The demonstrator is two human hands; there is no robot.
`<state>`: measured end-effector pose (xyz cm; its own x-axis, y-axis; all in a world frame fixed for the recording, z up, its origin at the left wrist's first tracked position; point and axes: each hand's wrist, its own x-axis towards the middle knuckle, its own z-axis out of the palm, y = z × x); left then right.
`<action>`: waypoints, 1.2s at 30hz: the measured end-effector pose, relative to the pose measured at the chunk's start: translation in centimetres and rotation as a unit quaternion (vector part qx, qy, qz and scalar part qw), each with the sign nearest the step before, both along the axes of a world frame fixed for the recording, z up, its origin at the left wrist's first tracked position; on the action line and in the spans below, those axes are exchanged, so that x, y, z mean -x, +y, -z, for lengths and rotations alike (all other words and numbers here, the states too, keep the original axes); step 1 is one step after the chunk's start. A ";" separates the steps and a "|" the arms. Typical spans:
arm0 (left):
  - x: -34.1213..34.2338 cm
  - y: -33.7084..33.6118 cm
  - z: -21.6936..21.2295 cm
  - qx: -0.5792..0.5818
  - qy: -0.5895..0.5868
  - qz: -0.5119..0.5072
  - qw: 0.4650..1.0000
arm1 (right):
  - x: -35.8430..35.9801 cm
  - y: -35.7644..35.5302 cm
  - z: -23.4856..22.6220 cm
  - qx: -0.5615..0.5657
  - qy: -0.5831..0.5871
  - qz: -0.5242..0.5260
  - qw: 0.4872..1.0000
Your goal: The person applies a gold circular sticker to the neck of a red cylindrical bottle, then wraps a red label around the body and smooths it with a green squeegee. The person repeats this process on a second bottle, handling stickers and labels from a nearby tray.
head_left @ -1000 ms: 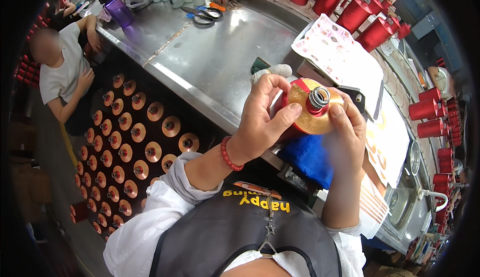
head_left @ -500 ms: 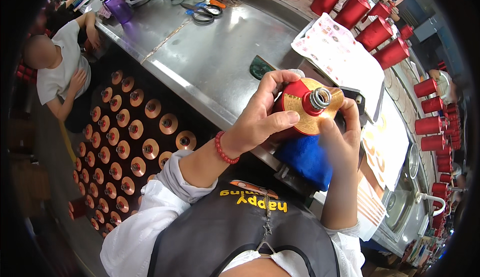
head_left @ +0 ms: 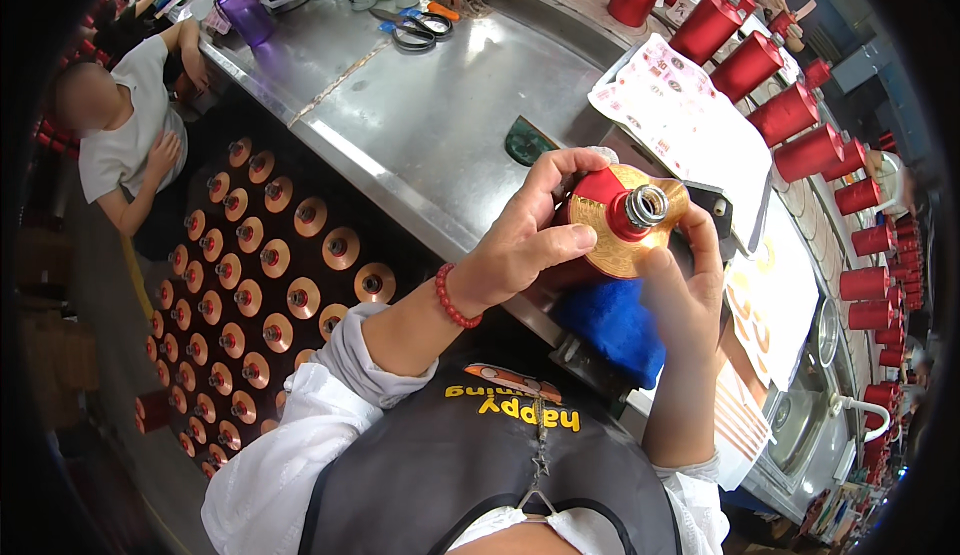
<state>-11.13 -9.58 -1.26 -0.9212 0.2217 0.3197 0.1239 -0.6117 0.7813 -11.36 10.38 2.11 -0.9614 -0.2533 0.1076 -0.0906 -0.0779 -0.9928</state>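
Observation:
Between my hands is a red bottle [head_left: 630,217] with a bare metal-threaded neck, tipped so its mouth faces me. A gold foil label [head_left: 622,253] lies around most of its shoulder, leaving a red patch at the upper left. My left hand [head_left: 535,230] is wrapped round the bottle's left side, thumb on the label. On the right, my right hand [head_left: 688,285] pinches the label's raised, curled edge, its thumb blurred. Below the bottle sits a blue cloth pad [head_left: 612,327]. A dark green scraper-like piece [head_left: 528,142] lies on the metal table just beyond.
Left of the steel table [head_left: 430,85] stand rows of gold-topped bottles [head_left: 303,298]. Scissors [head_left: 415,30] and a purple water bottle [head_left: 242,10] sit at its far side. Printed sheets [head_left: 665,95] lie right, beside a line of red bottles [head_left: 748,67]. A seated person [head_left: 140,135] is at left.
The red bottles in the line at right have shifted along it. The whole view has moved slightly. Both my hands keep nearly the same hold on the bottle and its label.

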 end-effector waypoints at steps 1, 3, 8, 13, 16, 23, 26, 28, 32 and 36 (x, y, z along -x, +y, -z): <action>0.1 0.0 0.0 0.001 -0.003 -0.003 1.000 | 0.1 0.0 0.0 -0.002 0.000 0.001 1.000; 0.3 0.1 0.1 0.000 -0.006 -0.005 1.000 | 0.3 0.0 0.0 -0.021 0.002 0.007 1.000; 0.6 0.4 0.3 0.022 -0.004 -0.007 1.000 | 0.8 0.3 0.1 -0.073 0.016 0.024 0.997; 0.9 0.8 0.5 0.044 0.001 -0.020 0.999 | 1.1 0.5 0.4 -0.034 0.008 0.019 0.999; 1.0 0.9 0.6 0.052 0.004 -0.025 0.998 | 1.3 0.6 0.6 -0.044 0.020 0.019 0.999; 1.0 1.1 0.5 0.058 0.005 -0.026 0.998 | 1.3 0.6 0.3 -0.028 0.004 0.018 0.999; 1.0 1.1 0.0 0.049 -0.018 -0.018 0.998 | 1.4 0.7 0.1 -0.032 -0.009 0.013 0.999; 1.0 1.1 -0.4 0.045 -0.042 -0.014 0.998 | 1.5 0.7 0.1 -0.030 -0.013 0.011 0.999; 1.1 1.0 -1.3 0.027 -0.083 0.002 0.996 | 1.7 0.6 0.2 -0.035 0.009 0.006 0.999; 1.0 0.8 -1.5 -0.001 -0.104 0.009 0.995 | 1.6 0.5 0.3 -0.045 0.021 0.013 0.999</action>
<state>-12.13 -8.82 0.27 -0.9635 0.2382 0.1224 -0.0516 -0.6139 0.7877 -12.99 10.86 1.77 -0.9627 -0.2391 0.1266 -0.1338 0.0139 -0.9909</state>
